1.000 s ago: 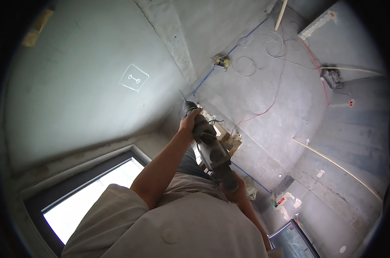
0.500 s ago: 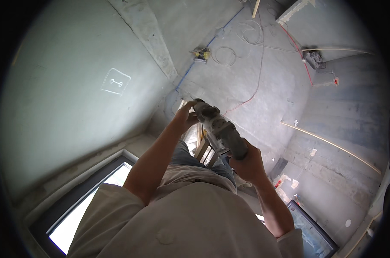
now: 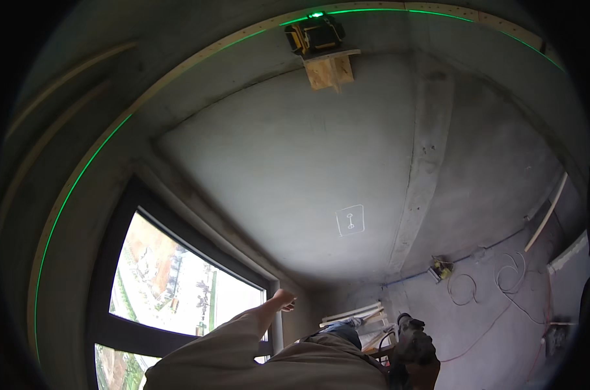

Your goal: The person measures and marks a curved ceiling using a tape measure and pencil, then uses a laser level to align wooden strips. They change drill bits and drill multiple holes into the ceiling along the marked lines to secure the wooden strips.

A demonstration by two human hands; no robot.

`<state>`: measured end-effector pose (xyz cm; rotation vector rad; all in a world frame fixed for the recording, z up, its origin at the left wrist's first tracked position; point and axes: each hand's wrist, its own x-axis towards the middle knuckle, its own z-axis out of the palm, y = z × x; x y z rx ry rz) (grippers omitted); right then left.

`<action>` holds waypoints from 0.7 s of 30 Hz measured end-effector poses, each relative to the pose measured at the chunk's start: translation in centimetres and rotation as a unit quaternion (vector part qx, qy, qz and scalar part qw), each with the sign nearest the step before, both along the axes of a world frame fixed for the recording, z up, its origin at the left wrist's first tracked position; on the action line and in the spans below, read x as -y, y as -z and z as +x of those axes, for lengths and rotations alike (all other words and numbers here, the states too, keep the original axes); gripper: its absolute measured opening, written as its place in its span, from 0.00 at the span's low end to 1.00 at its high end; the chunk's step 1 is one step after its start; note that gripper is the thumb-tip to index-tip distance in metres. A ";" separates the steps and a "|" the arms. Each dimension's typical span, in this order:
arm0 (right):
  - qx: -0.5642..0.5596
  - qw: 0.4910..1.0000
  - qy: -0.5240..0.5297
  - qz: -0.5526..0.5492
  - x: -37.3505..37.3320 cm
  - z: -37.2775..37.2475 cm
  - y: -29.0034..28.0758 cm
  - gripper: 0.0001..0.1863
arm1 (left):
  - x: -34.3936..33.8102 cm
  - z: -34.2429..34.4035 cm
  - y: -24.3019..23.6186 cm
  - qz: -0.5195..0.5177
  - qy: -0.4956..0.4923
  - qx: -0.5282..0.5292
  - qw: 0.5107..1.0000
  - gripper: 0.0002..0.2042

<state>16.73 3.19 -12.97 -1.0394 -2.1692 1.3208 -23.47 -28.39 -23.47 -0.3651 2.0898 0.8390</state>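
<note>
My left hand is stretched out at the end of a beige sleeve, close to the concrete wall beside the window's edge, and nothing shows in it. My right hand sits low at the bottom edge and grips a dark grey power tool, which points upward. The tool's tip is hard to make out.
A yellow and black laser level rests on a wooden bracket high on the wall and casts a green line. A large window is at the left. Cables, a small yellow device and wooden boards lie below.
The view has swung from the floor to the wall and window. My left hand has let go of the tool and reached outward; only my right hand holds it now.
</note>
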 end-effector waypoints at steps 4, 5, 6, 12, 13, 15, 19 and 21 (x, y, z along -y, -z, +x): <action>-0.025 0.989 -0.059 -0.135 -0.5 1.9 -1.3 0.23 | 3.2 4.4 -1.4 0.073 -0.047 -0.034 0.996 0.12; -0.087 0.972 -0.039 -0.215 -0.7 1.9 -0.7 0.23 | 2.0 5.3 -3.5 0.059 -0.013 -0.028 0.998 0.12; -0.039 0.982 -0.040 -0.178 -1.1 1.6 -0.9 0.23 | 1.0 6.0 -5.5 0.044 0.020 -0.024 0.999 0.13; 0.080 0.987 -0.057 -0.130 0.3 1.2 -4.7 0.23 | -0.5 9.4 -7.3 0.084 0.191 -0.035 0.977 0.12; 0.096 0.989 -0.073 -0.087 0.5 1.1 -5.4 0.23 | -1.1 9.6 -7.8 0.077 0.189 -0.027 0.979 0.12; 0.100 0.988 -0.083 -0.083 1.2 0.7 -5.8 0.23 | -0.6 9.0 -5.8 0.083 0.175 -0.026 0.981 0.10; 0.119 0.985 -0.104 -0.069 1.2 -0.3 -6.0 0.23 | -3.1 9.9 -4.0 0.134 0.180 -0.026 0.974 0.08; 0.120 0.985 -0.105 -0.061 1.2 -1.0 -4.9 0.24 | -6.0 11.0 -4.9 0.216 0.211 -0.009 0.953 0.08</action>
